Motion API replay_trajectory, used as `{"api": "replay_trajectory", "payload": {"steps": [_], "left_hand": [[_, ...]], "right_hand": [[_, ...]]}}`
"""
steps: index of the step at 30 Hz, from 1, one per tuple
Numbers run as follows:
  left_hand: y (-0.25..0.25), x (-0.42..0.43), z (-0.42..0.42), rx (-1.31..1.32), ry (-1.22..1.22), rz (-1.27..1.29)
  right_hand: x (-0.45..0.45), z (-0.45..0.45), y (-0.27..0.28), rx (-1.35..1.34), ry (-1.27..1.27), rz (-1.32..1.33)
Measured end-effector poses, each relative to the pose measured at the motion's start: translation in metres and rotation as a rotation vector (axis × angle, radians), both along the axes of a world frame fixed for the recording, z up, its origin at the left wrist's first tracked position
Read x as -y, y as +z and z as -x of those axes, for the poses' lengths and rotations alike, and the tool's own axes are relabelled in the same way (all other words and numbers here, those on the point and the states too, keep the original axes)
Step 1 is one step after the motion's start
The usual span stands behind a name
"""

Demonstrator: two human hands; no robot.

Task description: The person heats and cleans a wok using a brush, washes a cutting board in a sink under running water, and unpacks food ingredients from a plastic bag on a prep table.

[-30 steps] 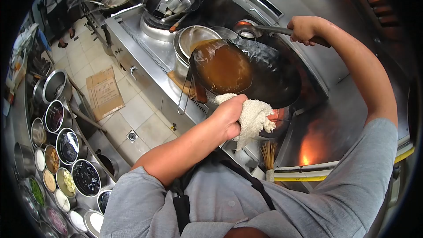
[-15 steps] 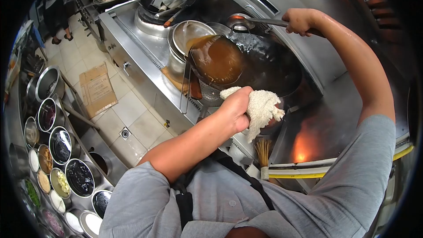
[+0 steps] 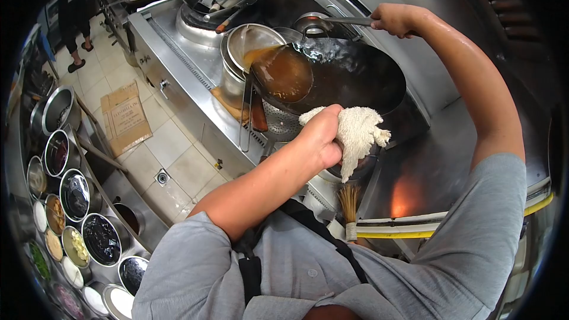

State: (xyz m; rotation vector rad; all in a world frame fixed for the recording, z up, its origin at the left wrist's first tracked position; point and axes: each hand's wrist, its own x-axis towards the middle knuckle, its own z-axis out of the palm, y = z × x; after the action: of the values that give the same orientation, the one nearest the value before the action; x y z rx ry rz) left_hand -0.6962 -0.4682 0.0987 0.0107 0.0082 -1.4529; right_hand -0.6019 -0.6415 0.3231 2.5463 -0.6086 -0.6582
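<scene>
Wok (image 3: 361, 83) tilted, brown liquid (image 3: 285, 77) at lip, strainer (image 3: 249, 41) atop pot (image 3: 232, 88)

The head-worn camera looked forward and steeply down from above the grey short-sleeved cloth shirt (image 3: 296, 264), near the black round metal wok (image 3: 358, 77), its wide-angle view reaching the pale square-tiled floor (image 3: 170, 139).

Passage beside the wok (image 3: 358, 80)
One side is blocked by strainer (image 3: 255, 38) and pot (image 3: 232, 86); room is left over the steel worktop (image 3: 447, 157) opposite.
</scene>
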Motion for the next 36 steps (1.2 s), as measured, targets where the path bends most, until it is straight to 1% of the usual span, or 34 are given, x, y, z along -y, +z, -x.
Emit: {"api": "replay_trajectory", "payload": {"steps": [5,7,9,12,13,15,16,18,19,20,21,23,24,25,26,28,29,30,31,32,33,34,35,36], "left_hand": [[-0.001,0.006,-0.013,-0.079,-0.043,0.088],[-0.005,0.010,-0.016,-0.114,-0.054,0.129],[-0.007,0.013,-0.018,-0.184,-0.015,0.162],[-0.021,0.021,-0.025,-0.204,0.024,0.210],[-0.029,0.024,-0.027,-0.208,0.020,0.216],[-0.045,0.025,-0.034,-0.213,-0.011,0.399],[-0.053,0.023,-0.033,-0.180,0.007,0.449],[-0.081,0.036,-0.037,-0.158,0.003,0.475],[-0.098,0.043,-0.038,-0.134,-0.003,0.499],[-0.109,0.044,-0.038,-0.076,-0.008,0.452],[-0.124,0.056,-0.038,-0.076,0.010,0.444],[-0.144,0.076,-0.038,-0.137,0.097,0.374],[-0.150,0.082,-0.040,-0.125,0.090,0.370],[-0.152,0.083,-0.043,-0.083,0.044,0.382],[-0.153,0.084,-0.045,-0.042,-0.002,0.393],[-0.148,0.086,-0.051,0.008,-0.053,0.414],[-0.145,0.085,-0.053,0.044,-0.100,0.437],[-0.104,0.068,-0.049,0.214,-0.072,0.282],[-0.094,0.069,-0.044,0.227,-0.099,0.053],[-0.094,0.076,-0.037,0.386,-0.091,-0.123],[-0.098,0.085,-0.028,0.543,-0.083,-0.300],[-0.127,0.104,-0.016,0.502,-0.004,-0.327],[-0.128,0.101,-0.007,0.641,0.047,-0.471],[-0.149,0.108,0.005,0.716,0.116,-0.528]], "right_hand": [[-0.014,-0.018,0.001,-0.058,0.041,0.136],[-0.016,-0.025,-0.001,-0.047,0.056,0.135],[-0.014,-0.035,0.000,-0.036,0.072,0.137],[-0.027,-0.047,-0.004,-0.074,0.119,0.189],[-0.034,-0.050,-0.003,-0.066,0.156,0.215],[-0.041,-0.057,-0.001,-0.057,0.192,0.244],[-0.040,-0.062,0.000,-0.042,0.250,0.295],[-0.052,-0.065,0.001,-0.024,0.325,0.412],[-0.046,-0.075,0.001,-0.022,0.321,0.407],[-0.031,-0.094,0.006,-0.098,0.368,0.583],[-0.028,-0.099,0.009,-0.172,0.411,0.763],[-0.010,-0.093,0.022,-0.125,0.424,0.766],[0.001,-0.091,0.030,-0.167,0.411,0.789],[-0.008,-0.081,0.033,-0.210,0.398,0.811],[-0.012,-0.057,0.038,-0.144,0.371,0.825],[0.041,-0.028,0.048,-0.021,0.495,0.614],[0.060,-0.012,0.044,0.047,0.423,0.549],[0.061,0.008,0.036,0.066,0.311,0.566],[0.088,0.027,0.029,0.133,0.282,0.552],[0.111,0.041,0.019,0.123,0.180,0.512],[0.153,0.051,0.007,0.025,0.203,0.458],[0.179,0.062,-0.013,0.192,0.040,0.286],[0.198,0.073,-0.038,0.356,-0.122,0.107],[0.212,0.076,-0.064,0.553,-0.288,-0.147]]}}
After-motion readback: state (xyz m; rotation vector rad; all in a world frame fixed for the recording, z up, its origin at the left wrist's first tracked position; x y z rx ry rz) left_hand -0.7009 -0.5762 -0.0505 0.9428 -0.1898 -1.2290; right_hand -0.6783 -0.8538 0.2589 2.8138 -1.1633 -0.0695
